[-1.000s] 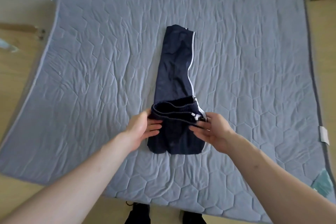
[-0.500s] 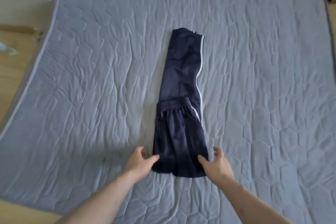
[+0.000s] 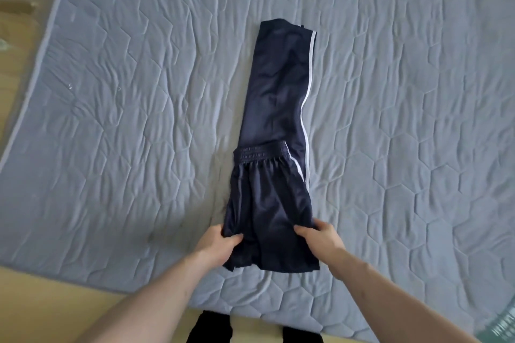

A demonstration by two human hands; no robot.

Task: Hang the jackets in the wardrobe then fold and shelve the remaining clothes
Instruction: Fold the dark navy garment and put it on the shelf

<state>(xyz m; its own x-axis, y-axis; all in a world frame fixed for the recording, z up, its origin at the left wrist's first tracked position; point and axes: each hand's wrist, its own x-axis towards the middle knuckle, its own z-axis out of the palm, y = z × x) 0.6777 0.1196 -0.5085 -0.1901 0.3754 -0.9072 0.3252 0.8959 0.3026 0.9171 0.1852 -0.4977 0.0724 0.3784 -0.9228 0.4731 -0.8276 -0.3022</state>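
Dark navy track pants (image 3: 274, 125) with a white side stripe lie lengthwise on the grey quilted mattress (image 3: 139, 108). The waistband end is folded up over the legs, so the elastic band sits across the middle. My left hand (image 3: 217, 242) grips the near left corner of the folded part, thumb on top of the fabric. At the near right corner my right hand (image 3: 320, 239) pinches the cloth the same way. The near edge is slightly lifted and bunched between both hands.
The mattress lies on a light wooden floor (image 3: 41, 303), its near edge just in front of my dark-socked feet (image 3: 209, 328). A piece of brown cardboard (image 3: 16, 8) shows at the far left. A pale green thing (image 3: 501, 323) lies blurred at the lower right corner.
One second ago both hands laid the waistband down over the legs. They then slid back to the near fold and now hold its two corners. The view has moved closer.
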